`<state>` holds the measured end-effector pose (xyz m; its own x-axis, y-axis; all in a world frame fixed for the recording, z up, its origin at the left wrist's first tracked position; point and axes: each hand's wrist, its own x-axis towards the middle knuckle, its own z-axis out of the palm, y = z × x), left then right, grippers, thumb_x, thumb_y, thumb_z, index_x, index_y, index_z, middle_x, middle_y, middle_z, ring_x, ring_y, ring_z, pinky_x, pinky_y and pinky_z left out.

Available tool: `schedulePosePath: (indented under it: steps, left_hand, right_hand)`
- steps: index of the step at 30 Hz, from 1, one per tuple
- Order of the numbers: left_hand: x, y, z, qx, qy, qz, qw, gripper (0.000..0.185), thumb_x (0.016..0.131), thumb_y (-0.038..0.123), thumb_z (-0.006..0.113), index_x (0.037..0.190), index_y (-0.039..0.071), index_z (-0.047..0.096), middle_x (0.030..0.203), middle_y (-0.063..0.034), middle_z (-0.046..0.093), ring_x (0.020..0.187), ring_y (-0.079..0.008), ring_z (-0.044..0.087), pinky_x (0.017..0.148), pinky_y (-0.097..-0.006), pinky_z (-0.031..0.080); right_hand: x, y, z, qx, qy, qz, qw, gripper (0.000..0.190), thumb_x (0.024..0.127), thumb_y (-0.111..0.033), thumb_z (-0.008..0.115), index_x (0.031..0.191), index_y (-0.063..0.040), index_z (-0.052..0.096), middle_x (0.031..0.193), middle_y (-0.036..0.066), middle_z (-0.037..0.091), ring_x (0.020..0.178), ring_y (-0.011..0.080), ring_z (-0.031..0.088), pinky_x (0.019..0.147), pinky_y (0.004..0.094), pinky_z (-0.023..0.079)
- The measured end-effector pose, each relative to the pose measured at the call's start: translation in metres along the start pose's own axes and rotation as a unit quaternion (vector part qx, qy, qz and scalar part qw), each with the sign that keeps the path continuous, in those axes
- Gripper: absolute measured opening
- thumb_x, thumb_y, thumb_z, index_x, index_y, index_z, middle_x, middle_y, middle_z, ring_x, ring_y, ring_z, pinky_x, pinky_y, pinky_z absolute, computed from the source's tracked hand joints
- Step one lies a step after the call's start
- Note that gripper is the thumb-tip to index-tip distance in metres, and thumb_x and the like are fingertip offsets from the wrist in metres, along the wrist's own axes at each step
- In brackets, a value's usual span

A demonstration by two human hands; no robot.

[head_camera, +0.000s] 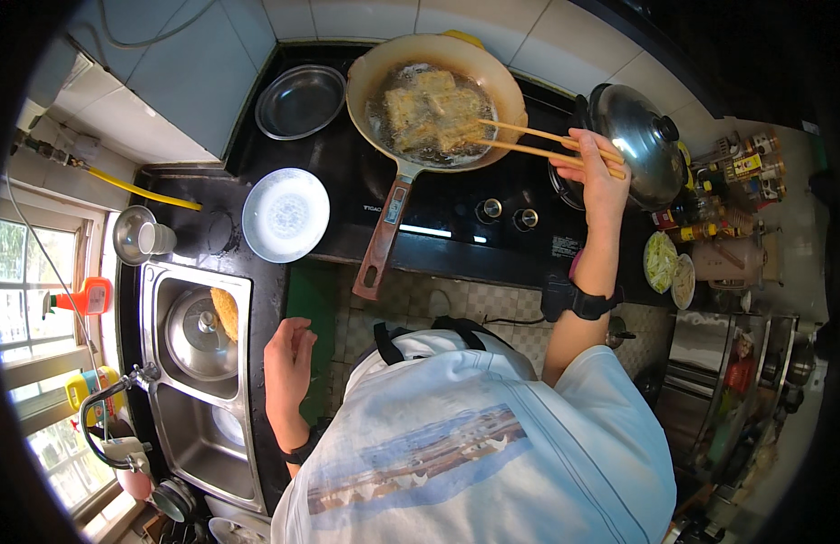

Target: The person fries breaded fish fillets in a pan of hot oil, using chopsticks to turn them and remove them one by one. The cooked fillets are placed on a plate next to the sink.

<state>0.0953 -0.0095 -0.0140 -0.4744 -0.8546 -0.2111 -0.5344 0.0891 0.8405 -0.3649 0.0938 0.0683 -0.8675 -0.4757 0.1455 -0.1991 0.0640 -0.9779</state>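
Observation:
A pair of long wooden chopsticks (539, 136) is gripped in my right hand (602, 163). Their tips reach over the right side of a wide frying pan (355, 92) and touch or nearly touch the food. Several battered, pale golden pieces (433, 105) lie close together in bubbling oil (377, 112) there. The pan's brown handle (382, 238) points towards me over the stove's front edge. My left hand (288, 370) hangs beside the counter near the sink, its fingers loosely curled and holding nothing.
A white plate (286, 214) and a round metal dish (301, 102) stand left of the pan. A domed lid (634, 122) covers a vessel at right. The double sink (246, 326) holds a metal lid (188, 347). Plates of cut vegetables (660, 262) and bottles (692, 217) sit further right.

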Motion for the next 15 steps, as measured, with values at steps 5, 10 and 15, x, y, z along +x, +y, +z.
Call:
schedulePosePath:
  steps: [5,10,15]
  left_hand:
    - [0.005,0.007,0.006,0.015,-0.018,0.014,1.0,0.015,0.093,-0.002,0.06,0.108,-0.004,0.06,0.084,-0.0126,0.068,0.076,-0.0167,0.066,0.07,-0.0275,0.05]
    - [0.007,0.009,0.01,-0.009,-0.023,0.004,1.0,0.016,0.093,-0.001,0.061,0.109,-0.003,0.06,0.084,-0.0128,0.068,0.077,-0.0175,0.067,0.071,-0.0283,0.051]
    - [-0.003,0.006,0.007,0.005,-0.007,0.003,1.0,0.016,0.093,-0.001,0.062,0.109,-0.003,0.061,0.085,-0.0131,0.069,0.077,-0.0175,0.067,0.072,-0.0288,0.051]
  right_hand:
    - [-0.001,0.009,-0.001,-0.039,-0.082,-0.025,0.996,0.024,0.099,-0.022,0.064,0.112,-0.005,0.073,0.099,0.005,0.073,0.075,0.0134,0.071,0.063,0.0216,0.053]
    - [0.006,0.028,0.02,-0.017,-0.062,-0.003,0.998,0.022,0.097,-0.018,0.067,0.105,0.001,0.072,0.095,0.008,0.072,0.076,0.0158,0.071,0.071,0.0249,0.059]
    - [0.016,0.026,0.016,0.03,-0.023,-0.026,0.999,0.024,0.097,-0.017,0.067,0.103,0.005,0.07,0.096,0.013,0.071,0.081,0.0203,0.072,0.07,0.0284,0.061]
